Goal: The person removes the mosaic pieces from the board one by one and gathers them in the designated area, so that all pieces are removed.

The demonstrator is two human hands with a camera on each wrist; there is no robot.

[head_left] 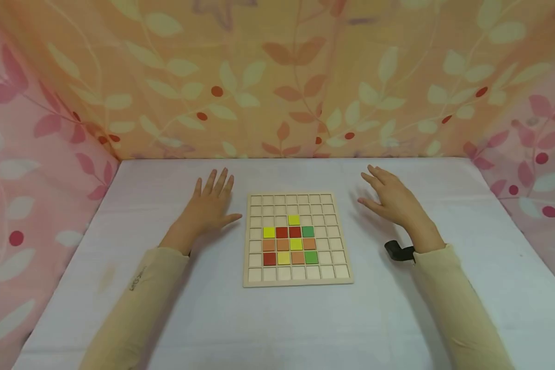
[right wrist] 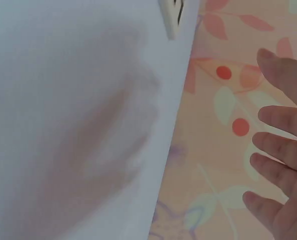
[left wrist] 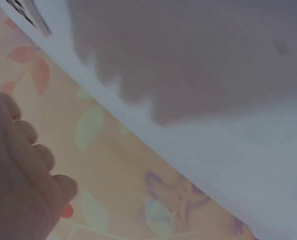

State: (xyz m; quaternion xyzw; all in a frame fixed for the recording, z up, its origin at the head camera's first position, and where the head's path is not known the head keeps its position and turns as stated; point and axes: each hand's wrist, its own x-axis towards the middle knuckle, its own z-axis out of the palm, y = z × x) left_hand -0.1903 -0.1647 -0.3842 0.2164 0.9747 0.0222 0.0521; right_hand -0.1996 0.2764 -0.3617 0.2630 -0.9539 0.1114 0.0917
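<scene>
A wooden grid board [head_left: 298, 276] lies flat on the white table between the two hands. Colored square tiles fill some of its cells: a lone yellow tile [head_left: 293, 220] sits above three rows of red, orange, yellow and green ones. To the board's left, the left hand [head_left: 206, 209] is spread with straight fingers and holds nothing; the left wrist view shows it [left wrist: 23, 175] at the edge. On the right, the right hand [head_left: 393, 198] hovers above the table, fingers extended and apart, also without anything in it. Its fingers [right wrist: 276, 142] appear in the right wrist view.
A white cloth covers the table [head_left: 203, 324]. Floral curtains [head_left: 277, 77] hang behind it and at both sides. A black wrist-worn device [head_left: 398, 251] sticks out at the right wrist. A corner of the board shows in each wrist view.
</scene>
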